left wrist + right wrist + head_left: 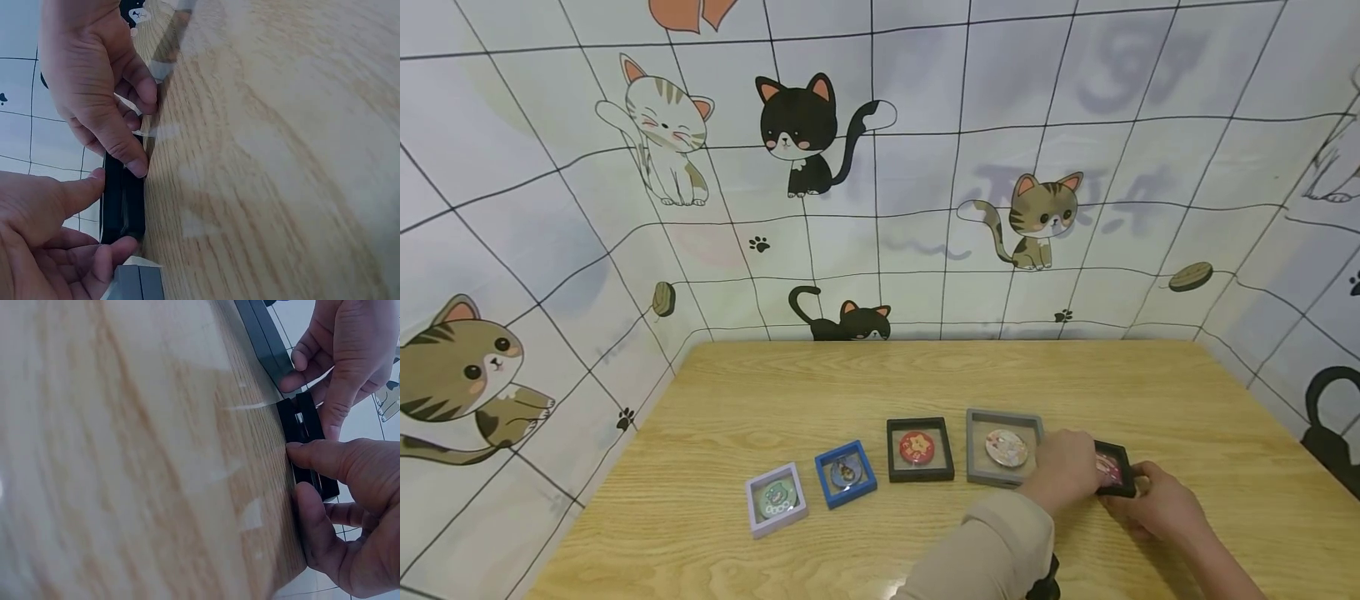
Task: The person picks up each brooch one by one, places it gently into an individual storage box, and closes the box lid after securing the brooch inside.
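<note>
Toward the right of the table, both hands hold a small square black display frame (pixel 1111 468) with a pink item inside its clear window. My left hand (pixel 1063 471) grips its left side, thumb against the frame's face in the left wrist view. At the right side, my right hand (pixel 1168 504) pinches the edge between thumb and fingers. The held frame (pixel 305 428) appears edge-on in the right wrist view, low over the tabletop. Just left of it lies a grey frame (pixel 977 450) with a round pale badge, partly covered by my left hand.
Farther left lie a black frame (pixel 921 476) with a red star badge, a blue frame (pixel 850 496) with a round badge, and a lilac frame (pixel 778 523) with a green badge. The wooden table (pixel 865 375) meets a cat-print curtain (pixel 917 183) behind and at both sides.
</note>
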Demonstrator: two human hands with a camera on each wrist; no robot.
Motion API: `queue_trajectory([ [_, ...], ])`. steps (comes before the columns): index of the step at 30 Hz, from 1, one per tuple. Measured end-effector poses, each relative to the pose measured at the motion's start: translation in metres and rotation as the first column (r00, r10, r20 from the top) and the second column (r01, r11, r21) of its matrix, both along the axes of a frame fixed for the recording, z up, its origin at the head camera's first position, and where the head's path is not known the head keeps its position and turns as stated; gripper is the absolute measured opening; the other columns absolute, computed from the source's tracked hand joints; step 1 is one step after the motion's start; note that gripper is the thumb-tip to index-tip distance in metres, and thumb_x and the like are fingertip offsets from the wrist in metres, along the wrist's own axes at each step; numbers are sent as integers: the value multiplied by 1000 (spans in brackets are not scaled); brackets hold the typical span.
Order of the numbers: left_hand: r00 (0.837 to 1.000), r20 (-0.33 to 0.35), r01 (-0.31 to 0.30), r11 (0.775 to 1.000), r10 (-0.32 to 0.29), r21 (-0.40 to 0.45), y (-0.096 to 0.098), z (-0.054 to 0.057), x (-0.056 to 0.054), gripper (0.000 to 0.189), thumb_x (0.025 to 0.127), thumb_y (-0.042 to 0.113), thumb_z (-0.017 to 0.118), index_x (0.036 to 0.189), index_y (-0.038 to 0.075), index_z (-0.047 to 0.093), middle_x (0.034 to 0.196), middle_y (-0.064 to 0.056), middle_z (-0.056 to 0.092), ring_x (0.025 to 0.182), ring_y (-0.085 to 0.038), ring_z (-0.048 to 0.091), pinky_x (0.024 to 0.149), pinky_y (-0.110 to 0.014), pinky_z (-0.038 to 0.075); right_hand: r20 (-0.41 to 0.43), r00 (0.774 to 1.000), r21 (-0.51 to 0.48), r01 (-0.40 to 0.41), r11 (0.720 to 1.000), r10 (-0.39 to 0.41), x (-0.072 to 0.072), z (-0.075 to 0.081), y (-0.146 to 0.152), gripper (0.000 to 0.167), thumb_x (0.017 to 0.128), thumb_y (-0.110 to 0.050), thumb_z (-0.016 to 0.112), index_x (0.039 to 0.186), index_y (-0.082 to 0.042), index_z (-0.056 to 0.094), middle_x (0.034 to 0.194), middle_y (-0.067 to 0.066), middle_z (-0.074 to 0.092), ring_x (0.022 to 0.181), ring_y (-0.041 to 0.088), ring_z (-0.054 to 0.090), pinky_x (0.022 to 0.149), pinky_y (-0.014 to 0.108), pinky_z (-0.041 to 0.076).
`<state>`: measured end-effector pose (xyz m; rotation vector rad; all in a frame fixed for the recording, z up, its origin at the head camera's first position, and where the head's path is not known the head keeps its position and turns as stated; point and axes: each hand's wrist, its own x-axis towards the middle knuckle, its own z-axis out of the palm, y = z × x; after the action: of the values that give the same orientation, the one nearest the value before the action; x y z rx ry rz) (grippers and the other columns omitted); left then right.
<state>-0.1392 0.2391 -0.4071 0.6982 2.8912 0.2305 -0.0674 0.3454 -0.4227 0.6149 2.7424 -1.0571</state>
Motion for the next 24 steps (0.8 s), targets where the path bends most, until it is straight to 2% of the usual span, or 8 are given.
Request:
queue_trajectory([
  [3,1000,-5,-28,1000,28,12,1,2,-1,33,65,54,73,77,25,65,68,10,57,58,-5,50,45,-24,40,-11,1000,-1,-2,1000,2,0,1,0,82,69,-39,74,117,15,35,60,4,55,50,16,59,49,30,48],
  [8,999,-32,-29,999,29,21,3,4,-3,31,61,50,77,74,25,65,68,10,57,61,-5,51,47,-24,41,-8,1000,-3,-3,1000,3,0,0,2,84,69,-40,74,118,14,35,58,3,55,50,16,58,48,30,47],
  [17,999,-46,-23,999,22,-31,4,2,2,31,60,52,77,75,28,64,68,12,57,62,-3,51,49,-22,41,21,1000,-12,-8,1000,8,3,-5,4,85,68,-45,73,116,14,35,57,3,55,51,16,56,48,30,44],
  [24,998,-52,-23,998,20,-55,3,5,0,30,61,51,77,76,28,64,68,12,57,61,-3,51,50,-22,41,22,1000,6,-11,1000,10,0,-3,2,86,69,-45,73,118,14,34,58,2,56,51,16,57,48,30,44],
])
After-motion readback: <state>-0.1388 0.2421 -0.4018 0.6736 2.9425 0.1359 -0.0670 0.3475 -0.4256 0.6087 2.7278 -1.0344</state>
